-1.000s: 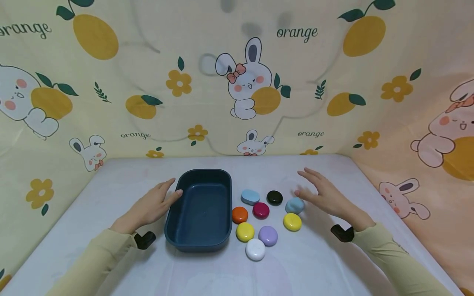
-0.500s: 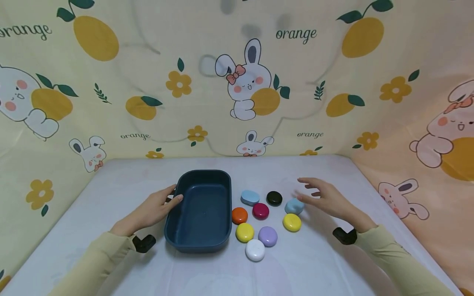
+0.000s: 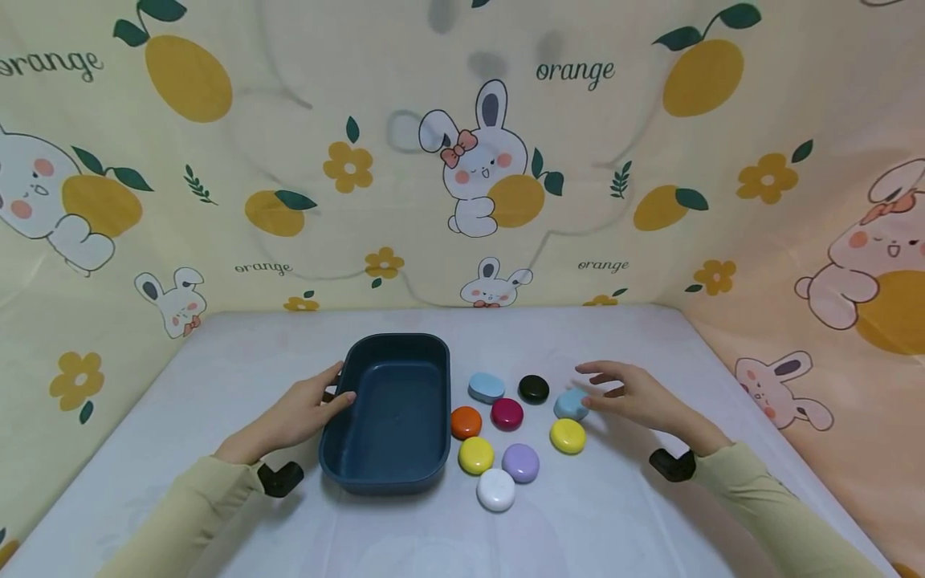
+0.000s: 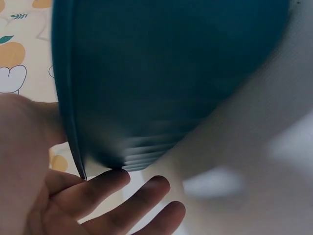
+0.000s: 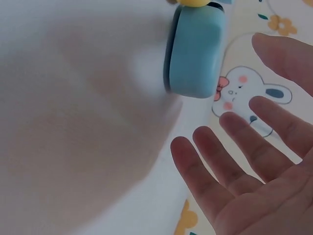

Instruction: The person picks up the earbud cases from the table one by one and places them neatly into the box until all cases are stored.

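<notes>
Nine glossy pebble-shaped pieces outside the navy tray; work looks barely begun. Left hand grips it, bench left-edge side; right hand, fingers apart, near pale-blue piece nearest right edge.

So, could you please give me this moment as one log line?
left hand: grips blue bin; right hand: empty, beside rightmost blue piece; other pieces: on table

On the tabletop, the tray is set left of centre; the pebble blocks are scattered between it and the right edge.
</notes>
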Demonstrator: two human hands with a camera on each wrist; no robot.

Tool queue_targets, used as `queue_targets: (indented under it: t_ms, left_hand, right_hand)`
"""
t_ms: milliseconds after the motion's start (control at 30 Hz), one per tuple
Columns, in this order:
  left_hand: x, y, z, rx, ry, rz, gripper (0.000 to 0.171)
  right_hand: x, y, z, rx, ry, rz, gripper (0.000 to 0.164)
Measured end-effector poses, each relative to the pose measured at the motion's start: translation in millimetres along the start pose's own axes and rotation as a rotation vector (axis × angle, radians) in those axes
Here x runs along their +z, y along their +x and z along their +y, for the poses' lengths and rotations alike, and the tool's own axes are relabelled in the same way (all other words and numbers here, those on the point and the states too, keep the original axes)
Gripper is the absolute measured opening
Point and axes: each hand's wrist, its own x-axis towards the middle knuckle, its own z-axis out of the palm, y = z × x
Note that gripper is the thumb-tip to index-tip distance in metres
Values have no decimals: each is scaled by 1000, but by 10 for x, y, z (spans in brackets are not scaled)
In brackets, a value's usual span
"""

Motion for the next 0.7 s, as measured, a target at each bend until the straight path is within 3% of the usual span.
queue_targets:
  t_ms: [200,700]
  left_hand:
    - [5,-5,-7,1,-13,-12,72]
    - [17,-35,18,-9,-1,-16,75]
  right_hand:
    - [-9,4,15,31,27,-26,59]
    - [46,51,5,2,71,-91,53]
